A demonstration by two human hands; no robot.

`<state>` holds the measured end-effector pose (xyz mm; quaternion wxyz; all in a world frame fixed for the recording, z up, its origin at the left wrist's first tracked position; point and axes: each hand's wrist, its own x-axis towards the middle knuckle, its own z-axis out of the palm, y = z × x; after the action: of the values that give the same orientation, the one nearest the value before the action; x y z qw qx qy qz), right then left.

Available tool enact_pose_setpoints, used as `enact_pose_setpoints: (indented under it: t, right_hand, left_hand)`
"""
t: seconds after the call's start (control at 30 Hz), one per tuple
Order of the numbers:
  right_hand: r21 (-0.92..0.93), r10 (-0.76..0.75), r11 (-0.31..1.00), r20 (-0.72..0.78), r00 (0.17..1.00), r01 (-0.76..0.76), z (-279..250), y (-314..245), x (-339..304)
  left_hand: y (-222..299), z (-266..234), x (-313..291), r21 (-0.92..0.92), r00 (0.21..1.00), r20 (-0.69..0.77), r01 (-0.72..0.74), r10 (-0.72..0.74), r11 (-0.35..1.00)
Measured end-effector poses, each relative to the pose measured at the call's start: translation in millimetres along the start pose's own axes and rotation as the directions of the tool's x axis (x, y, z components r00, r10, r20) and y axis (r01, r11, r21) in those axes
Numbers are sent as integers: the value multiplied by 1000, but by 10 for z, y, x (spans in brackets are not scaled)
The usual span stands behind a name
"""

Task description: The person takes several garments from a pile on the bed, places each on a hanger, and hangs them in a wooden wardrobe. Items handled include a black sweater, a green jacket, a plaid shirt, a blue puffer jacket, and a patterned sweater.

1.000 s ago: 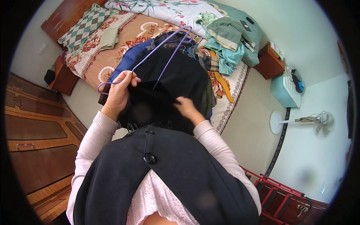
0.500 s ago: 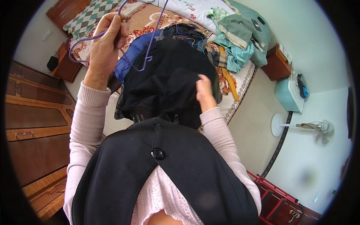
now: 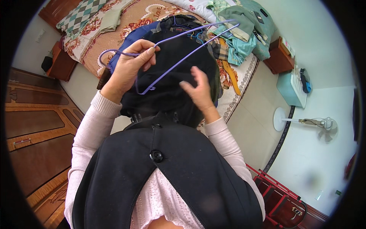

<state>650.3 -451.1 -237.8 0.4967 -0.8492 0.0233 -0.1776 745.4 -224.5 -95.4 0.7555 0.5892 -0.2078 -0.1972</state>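
No packages, labels, signs or screens clearly visible.

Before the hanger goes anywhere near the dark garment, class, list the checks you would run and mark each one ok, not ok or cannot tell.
1. Left hand has a firm grip on the purple wire hanger: ok, fingers are closed round the wire near its hook.
2. Right hand is on the black garment: ok, the fingers rest on the cloth.
3. Hanger is free of the garment: ok, it lies above the cloth, not threaded in.
4. Garment's neck opening is found: cannot tell, the folds hide it.
5. Clothes piled on the bed are clear of the hanger: cannot tell, its far end overlaps them in the view.
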Motion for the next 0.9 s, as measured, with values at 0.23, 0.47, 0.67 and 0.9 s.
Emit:
enact_pose_setpoints:
  t: [0.23,0.47,0.67,0.9]
  right_hand:
    - [704,-98,297,695,712,-646,157,-493,-29]
    - [842,134,60,525,840,-536,-253,-254,2]
    - [-2,478,878,28,878,-478,-822,377,893]
    - [-480,13,872,227,974,101,53,703,929]
  left_hand:
    - [-360,180,207,-467,984,137,162,-110,869]
    - [-1573,-131,133,230,956,-111,290,-271,929]
    - [-2062,-584,-110,986,987,-159,161,-35,38]
    - [-2100,-795,-107,949,949,-13,112,-316,296]
